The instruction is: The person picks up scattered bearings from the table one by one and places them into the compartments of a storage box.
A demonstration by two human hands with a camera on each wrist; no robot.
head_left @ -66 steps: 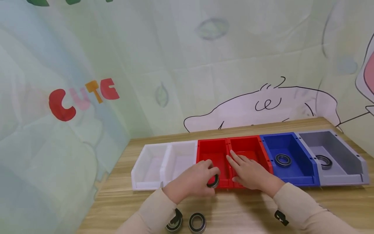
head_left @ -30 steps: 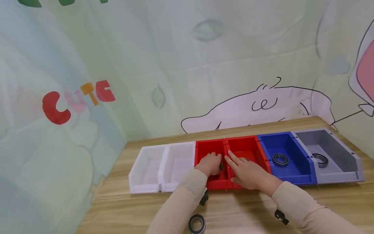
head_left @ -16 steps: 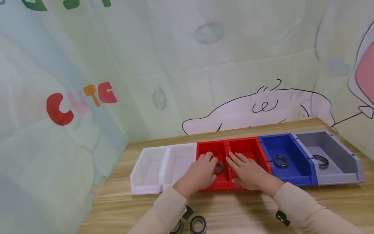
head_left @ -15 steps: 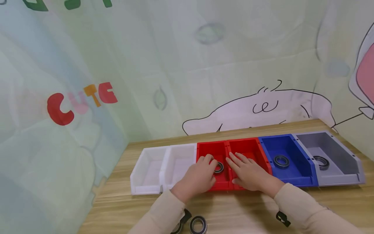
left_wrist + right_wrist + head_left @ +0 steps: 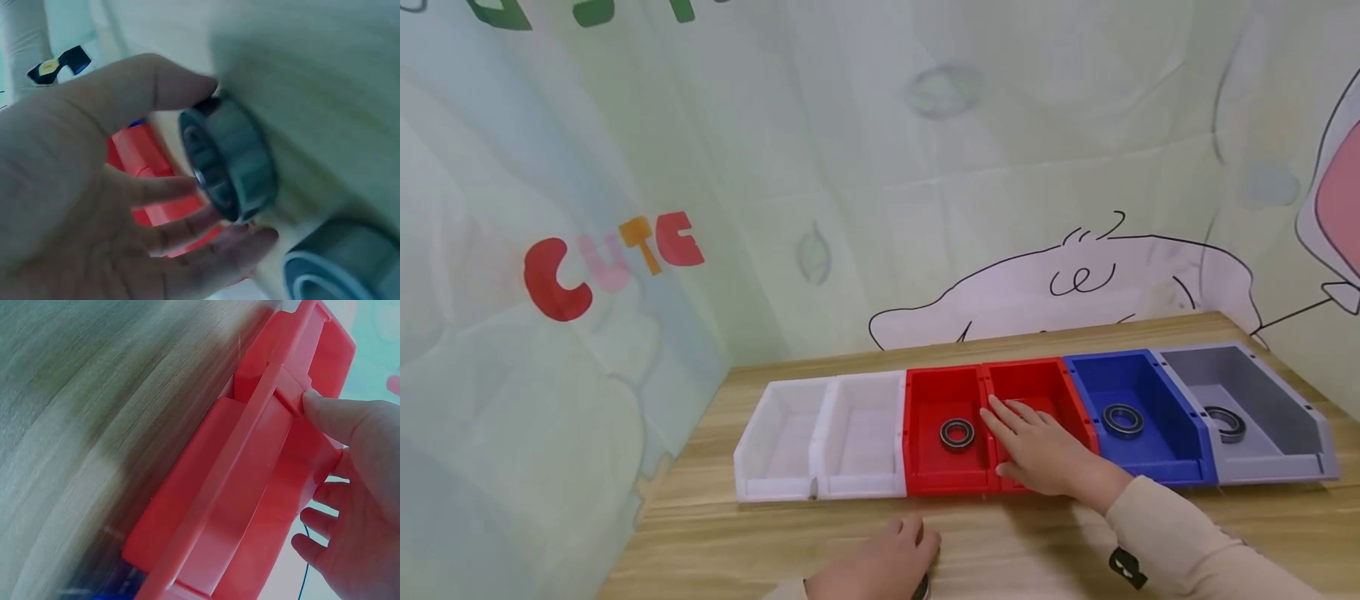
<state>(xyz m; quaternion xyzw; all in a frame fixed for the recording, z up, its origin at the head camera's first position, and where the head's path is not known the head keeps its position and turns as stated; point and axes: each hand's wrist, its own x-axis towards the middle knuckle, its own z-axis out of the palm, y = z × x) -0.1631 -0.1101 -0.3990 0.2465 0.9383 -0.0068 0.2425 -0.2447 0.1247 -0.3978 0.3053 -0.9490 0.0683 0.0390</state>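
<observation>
My left hand (image 5: pixel 880 562) is low over the table, near its front edge. In the left wrist view its thumb and fingers curl round a ball bearing (image 5: pixel 250 156), a dark ring with a metal rim. A second bearing (image 5: pixel 337 256) lies close by. My right hand (image 5: pixel 1041 450) lies with extended fingers over the right red bin (image 5: pixel 1033 375); its thumb (image 5: pixel 325 412) touches the bin's edge. The left red bin (image 5: pixel 943 482) has a bearing (image 5: pixel 957 434) flat on its floor. My right hand hides much of the right red bin's inside.
The bins stand in a row: two white bins (image 5: pixel 820 433) at left, a blue bin (image 5: pixel 1157 462) and a grey bin (image 5: pixel 1277 468) at right. One bearing (image 5: pixel 1123 421) lies in the blue bin, another (image 5: pixel 1228 424) in the grey. A patterned cloth hangs behind the table.
My left hand has put a bearing into the left red bin, let go, and come back toward the front to another bearing on the table. The right hand has stayed in place.
</observation>
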